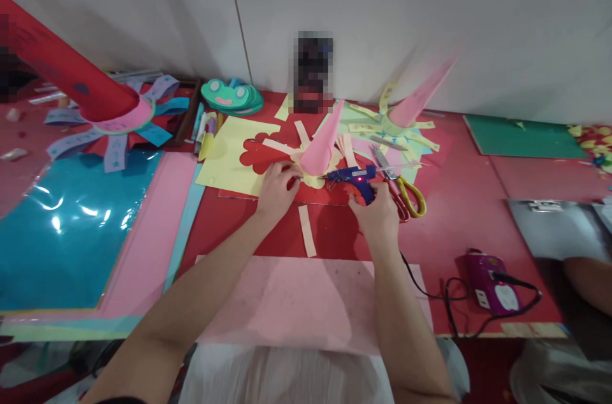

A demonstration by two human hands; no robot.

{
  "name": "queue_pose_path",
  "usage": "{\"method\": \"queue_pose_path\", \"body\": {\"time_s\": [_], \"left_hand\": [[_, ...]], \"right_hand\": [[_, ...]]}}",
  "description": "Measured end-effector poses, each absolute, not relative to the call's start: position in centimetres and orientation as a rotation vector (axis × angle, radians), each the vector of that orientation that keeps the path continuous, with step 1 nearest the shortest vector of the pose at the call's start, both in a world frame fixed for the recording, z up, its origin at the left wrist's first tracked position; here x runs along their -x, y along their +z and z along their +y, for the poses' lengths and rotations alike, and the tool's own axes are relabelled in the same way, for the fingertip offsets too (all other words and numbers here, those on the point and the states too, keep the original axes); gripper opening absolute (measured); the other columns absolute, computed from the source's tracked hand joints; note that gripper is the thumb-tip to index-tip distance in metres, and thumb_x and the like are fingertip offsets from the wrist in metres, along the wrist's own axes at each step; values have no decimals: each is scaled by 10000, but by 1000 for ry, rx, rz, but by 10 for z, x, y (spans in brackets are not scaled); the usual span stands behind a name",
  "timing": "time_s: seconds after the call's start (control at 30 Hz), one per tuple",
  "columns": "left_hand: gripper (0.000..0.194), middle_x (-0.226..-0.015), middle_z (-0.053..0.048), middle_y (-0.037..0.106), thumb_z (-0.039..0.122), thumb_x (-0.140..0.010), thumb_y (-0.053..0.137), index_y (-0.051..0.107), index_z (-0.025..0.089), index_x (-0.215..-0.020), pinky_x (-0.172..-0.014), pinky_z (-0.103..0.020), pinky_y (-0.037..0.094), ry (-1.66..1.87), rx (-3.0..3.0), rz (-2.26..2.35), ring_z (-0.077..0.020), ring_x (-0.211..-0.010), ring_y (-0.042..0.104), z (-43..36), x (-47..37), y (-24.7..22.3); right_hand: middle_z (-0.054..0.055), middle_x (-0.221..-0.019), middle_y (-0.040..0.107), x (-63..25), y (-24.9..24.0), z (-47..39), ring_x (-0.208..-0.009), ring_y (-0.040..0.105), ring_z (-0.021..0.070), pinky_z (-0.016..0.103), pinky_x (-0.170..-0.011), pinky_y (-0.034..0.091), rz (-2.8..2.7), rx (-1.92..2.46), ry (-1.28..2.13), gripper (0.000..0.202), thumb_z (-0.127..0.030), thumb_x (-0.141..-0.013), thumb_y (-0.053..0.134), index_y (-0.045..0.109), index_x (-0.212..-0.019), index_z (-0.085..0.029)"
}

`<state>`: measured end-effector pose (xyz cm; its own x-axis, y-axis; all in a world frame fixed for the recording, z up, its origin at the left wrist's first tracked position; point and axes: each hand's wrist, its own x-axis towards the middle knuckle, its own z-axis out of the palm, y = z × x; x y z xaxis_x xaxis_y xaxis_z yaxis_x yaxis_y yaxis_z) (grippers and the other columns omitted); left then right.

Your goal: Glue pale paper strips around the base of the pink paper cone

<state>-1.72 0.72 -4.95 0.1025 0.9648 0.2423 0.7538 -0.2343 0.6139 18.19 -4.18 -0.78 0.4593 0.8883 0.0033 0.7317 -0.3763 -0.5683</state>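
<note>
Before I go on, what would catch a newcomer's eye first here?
Probably the pink paper cone standing at the centre of the work, with the blue glue gun in the right hand pointing at its base. Next, the big red tube leaning in at the left, and the green frog faces against the wall.

Craft workspace, prob. classroom/workshop: red table w/ colored paper, scissors, glue gun.

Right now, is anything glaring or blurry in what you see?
Head view: white glare on the blue glossy sheet; soft shadows on the wall; the upright dark object pixelated; picture edges stretched.
</note>
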Motion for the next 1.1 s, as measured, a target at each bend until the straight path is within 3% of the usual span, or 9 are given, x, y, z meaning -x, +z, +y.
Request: {"method": "queue_pose_path", "body": {"time_s": [0.63, 1.1], "left_hand": [[138, -1077, -44, 577, 116, -813, 587, 668, 219, -858, -969, -377, 453, 913, -2076, 1680, -212, -1048, 556, 8, 17, -53], [130, -1084, -41, 573, 128, -817, 585, 662, 228, -851, -978, -384, 447, 920, -2063, 1685, -212, -1067, 546, 9, 17, -54]], "right_hand": [[70, -886, 660, -180, -17, -45, -738, 609, 220, 295, -585, 414, -1504, 2079, 260, 359, -407, -690, 547, 546, -979, -194], [81, -925, 669, -180, -15, -47, -750, 611, 212, 292, -590, 422, -1502, 2076, 185, 340, -380, -717, 523, 568, -999, -196]]}}
